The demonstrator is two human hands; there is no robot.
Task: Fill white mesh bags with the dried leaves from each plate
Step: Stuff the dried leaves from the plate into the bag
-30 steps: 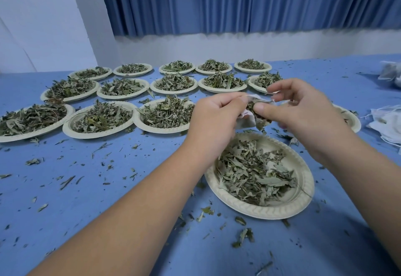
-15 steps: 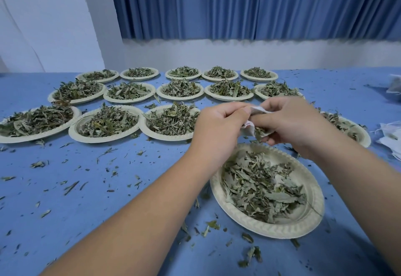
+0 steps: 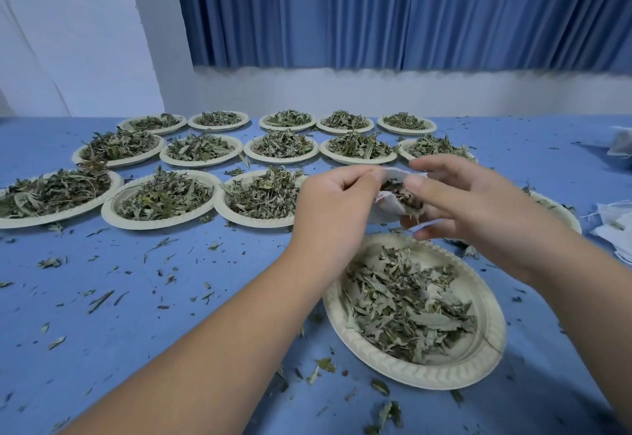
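Above the near plate [image 3: 478, 359] at 5 o'clock, one white mesh bag [image 3: 384, 209], part-filled with dried leaves [image 3: 403, 195], pinched in fingers of left hand [image 3: 335, 209] and right hand [image 3: 478, 209]. Toward 12 o'clock on the desk [image 3: 171, 298], fourteen more heaped plates [image 3: 107, 209].

Pleated blue curtain [image 3: 410, 10] above white wall [image 3: 85, 41] — blue table [image 3: 102, 349] below.

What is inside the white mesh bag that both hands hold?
Dried leaves show at the mouth of the white mesh bag. The left hand and right hand cover the rest, so its fill is hidden.
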